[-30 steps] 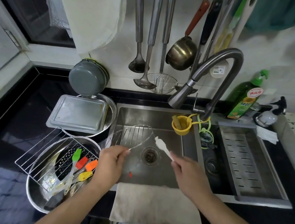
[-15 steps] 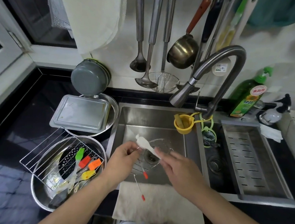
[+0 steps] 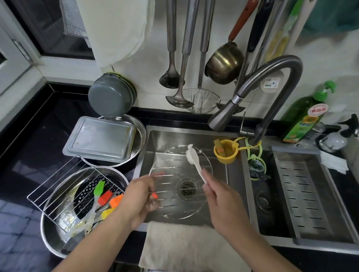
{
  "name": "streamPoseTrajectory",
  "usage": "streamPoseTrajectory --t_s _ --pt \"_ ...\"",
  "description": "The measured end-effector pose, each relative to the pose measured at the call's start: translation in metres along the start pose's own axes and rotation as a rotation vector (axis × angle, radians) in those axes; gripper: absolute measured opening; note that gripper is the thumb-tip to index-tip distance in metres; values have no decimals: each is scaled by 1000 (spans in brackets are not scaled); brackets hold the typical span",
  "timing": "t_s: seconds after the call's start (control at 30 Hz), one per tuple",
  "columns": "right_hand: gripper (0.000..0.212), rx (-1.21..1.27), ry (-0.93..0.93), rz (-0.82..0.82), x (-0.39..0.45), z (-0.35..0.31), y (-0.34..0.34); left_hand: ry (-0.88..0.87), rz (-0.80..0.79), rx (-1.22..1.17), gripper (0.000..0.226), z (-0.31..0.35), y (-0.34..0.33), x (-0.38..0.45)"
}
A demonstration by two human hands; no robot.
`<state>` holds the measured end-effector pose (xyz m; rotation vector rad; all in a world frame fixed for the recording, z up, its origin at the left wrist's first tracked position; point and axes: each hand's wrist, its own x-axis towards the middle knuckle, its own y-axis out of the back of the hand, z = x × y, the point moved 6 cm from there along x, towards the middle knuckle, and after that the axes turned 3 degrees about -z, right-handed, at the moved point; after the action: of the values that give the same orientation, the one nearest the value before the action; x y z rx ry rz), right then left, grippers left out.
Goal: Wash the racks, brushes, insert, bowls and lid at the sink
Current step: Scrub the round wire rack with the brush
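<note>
while the round wire rack (image 3: 179, 183) sits blurred over the sink (image 3: 230, 182) basin, your left hand (image 3: 141, 197) pinches its near-left edge and your right hand (image 3: 222, 201) grips a white brush (image 3: 193, 160), bristles on the rack's far rim. left of the sink: steel bowl (image 3: 50, 237) holding a square rack (image 3: 62, 193) and coloured brushes (image 3: 105, 196).

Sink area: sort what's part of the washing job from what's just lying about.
Job:
round wire rack, held by left hand
white brush, held by right hand
square rack
silicone brushes
steel bowl
tray lid

Lying about:
hanging ladles
soap bottle
spray bottle
</note>
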<state>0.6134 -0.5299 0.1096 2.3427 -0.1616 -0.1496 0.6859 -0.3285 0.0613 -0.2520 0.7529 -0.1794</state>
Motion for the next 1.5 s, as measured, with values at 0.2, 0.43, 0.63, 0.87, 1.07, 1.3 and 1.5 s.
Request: streamPoseTrajectory --t_s 0.2,0.43,0.63,0.87,1.07,1.3,1.5 --pt "48 -51 -36 -136 -1 -20 -24 85 -62 -448 64 -20 0 2" --pt "56 -184 171 -337 5 -41 -55 66 -221 -414 51 -22 -14 -11" --pt "67 -410 -90 -192 29 -10 -35 73 -246 -477 72 -17 -19 -19" --pt "46 28 -104 -138 7 -12 -32 28 -228 -376 76 -11 -5 -17" --pt "47 13 -49 -220 -7 -12 -34 -3 -212 -398 87 -18 4 -15" --pt "53 -135 138 -405 -28 -38 -60 -12 -265 -508 73 -22 -8 -13" --pt "62 -278 7 -250 -8 -11 -36 -31 -227 -495 83 -23 -15 -18"
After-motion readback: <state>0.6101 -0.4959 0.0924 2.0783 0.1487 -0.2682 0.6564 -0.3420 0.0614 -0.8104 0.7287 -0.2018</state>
